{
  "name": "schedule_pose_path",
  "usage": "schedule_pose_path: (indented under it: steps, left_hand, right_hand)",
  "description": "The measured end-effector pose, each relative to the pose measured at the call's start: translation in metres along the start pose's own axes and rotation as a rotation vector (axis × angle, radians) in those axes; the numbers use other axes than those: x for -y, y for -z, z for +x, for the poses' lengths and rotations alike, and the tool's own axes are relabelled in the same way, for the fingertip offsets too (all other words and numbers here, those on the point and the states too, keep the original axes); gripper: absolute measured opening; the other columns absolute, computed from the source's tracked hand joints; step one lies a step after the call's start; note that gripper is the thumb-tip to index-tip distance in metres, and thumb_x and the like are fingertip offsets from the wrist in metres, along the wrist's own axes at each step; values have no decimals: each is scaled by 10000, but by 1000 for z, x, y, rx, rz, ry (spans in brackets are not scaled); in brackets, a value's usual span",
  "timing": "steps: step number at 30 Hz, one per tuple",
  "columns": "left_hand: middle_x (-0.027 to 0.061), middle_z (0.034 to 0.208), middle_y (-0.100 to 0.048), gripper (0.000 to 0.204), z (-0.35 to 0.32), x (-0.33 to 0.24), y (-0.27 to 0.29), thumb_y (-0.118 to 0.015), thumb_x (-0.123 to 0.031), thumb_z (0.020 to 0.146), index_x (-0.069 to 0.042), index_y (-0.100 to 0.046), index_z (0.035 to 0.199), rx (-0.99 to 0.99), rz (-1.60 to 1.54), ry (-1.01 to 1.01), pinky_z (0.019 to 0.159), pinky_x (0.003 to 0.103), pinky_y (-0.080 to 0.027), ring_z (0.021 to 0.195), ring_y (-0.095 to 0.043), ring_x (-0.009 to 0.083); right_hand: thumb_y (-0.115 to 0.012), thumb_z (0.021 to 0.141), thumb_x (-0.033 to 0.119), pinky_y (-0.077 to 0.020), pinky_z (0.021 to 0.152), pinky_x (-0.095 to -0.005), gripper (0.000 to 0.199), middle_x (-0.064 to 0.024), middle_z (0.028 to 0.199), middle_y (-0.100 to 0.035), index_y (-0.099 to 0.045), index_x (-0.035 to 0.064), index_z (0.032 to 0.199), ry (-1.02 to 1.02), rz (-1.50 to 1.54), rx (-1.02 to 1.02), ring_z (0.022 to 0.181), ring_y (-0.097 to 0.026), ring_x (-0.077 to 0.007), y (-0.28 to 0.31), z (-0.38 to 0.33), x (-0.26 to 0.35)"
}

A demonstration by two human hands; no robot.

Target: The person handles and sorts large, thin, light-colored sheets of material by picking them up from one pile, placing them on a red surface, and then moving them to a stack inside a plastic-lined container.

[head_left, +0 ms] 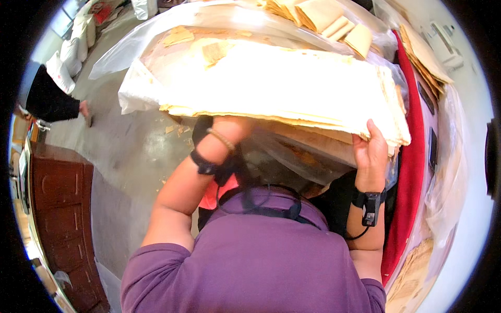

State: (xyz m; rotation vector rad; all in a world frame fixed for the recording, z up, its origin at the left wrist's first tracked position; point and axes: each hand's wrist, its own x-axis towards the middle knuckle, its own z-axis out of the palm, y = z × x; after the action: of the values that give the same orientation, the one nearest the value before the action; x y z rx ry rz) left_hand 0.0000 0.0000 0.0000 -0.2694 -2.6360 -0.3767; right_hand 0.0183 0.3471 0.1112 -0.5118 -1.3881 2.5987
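Observation:
A wide stack of thin, pale sheets with ragged tan edges [292,112] lies across in front of me, its top washed out by bright light. On its near right corner, my right hand [371,148] pinches the edge, thumb up against the sheets and the other fingers mostly hidden. Farther left, my left hand [232,128] reaches under the near edge, blurred, its fingers out of sight beneath the sheets. A small brown broken piece [215,52] rests on top toward the far left. Clear plastic sheeting [138,86] surrounds the stack.
Folded tan sheets [321,15] are heaped at the far side, with more [420,55] at the far right. A red cloth edge [412,208] runs along my right. Brown wooden furniture [62,208] stands at left; another person's dark sleeve [52,99] shows beyond. White sacks [70,55] line the wall.

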Motion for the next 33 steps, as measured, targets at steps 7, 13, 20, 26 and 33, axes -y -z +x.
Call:
schedule_pose_path:
  steps: [7, 13, 20, 26, 33]
  left_hand:
    - [149, 1317, -631, 393, -7, 23, 28, -597, -108, 924, -2, -591, 1303, 402, -792, 356, 1023, 410, -475, 1231, -596, 327]
    - [161, 1232, -655, 344, 17, 12, 52, -607, -198, 979, 6, -575, 1254, 383, -1808, 886, 858, 400, -540, 1127, -647, 278]
    - [123, 1076, -701, 201, 14, 23, 40, -592, -225, 1002, -59, -612, 1113, 285, -1370, 969, 702, 311, -547, 985, -706, 249]
    - [77, 894, -693, 160, 24, 21, 41, -602, -233, 1003, -73, -590, 999, 273, -1238, 967, 585, 313, -513, 823, -718, 224]
    - [95, 561, -619, 540, 30, -9, 67, -441, -517, 1050, -60, -624, 830, 733, -773, 717, 385, 276, -411, 416, -552, 175]
  right_hand:
    - [-627, 976, 57, -608, 792, -357, 412, -106, 1244, -649, -507, 31, 1369, 45, 34, -312, 1034, -684, -245, 71, -18, -24]
    - [-623, 984, 103, -552, 960, -454, 450, -104, 1340, -607, -486, 55, 1410, -20, -1, -276, 1171, -628, -271, 105, -17, -13]
    - [-642, 987, 169, -580, 860, -410, 348, -92, 1191, -679, -569, 35, 1300, -55, -47, -22, 1018, -681, -236, 122, -15, -9]
    - [-550, 1039, 175, -596, 855, -404, 318, -88, 1258, -667, -563, 45, 1329, 90, 199, -36, 1069, -684, -215, 158, -29, 1]
    - [-557, 1036, 278, -601, 792, -361, 401, -91, 1204, -677, -558, 16, 1339, 65, 14, -4, 1030, -673, -197, 154, 2, 0]
